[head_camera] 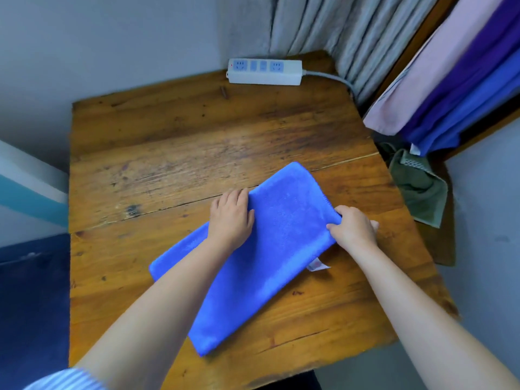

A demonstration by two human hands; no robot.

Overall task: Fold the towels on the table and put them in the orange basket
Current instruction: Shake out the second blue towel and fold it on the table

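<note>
- I see the blue towel (270, 249) lying folded into a long strip, diagonal across the near half of the table (168, 153).
- My left hand (232, 218) rests on its left edge, fingers curled over the fold.
- My right hand (354, 228) pinches the right edge, thumb on top.
- A power strip (264, 71) sits at the far edge.
- More towels (450, 88) hang to the right.

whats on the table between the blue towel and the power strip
Nothing: the head view shows only bare wooden table between the blue towel and the white power strip.
</note>
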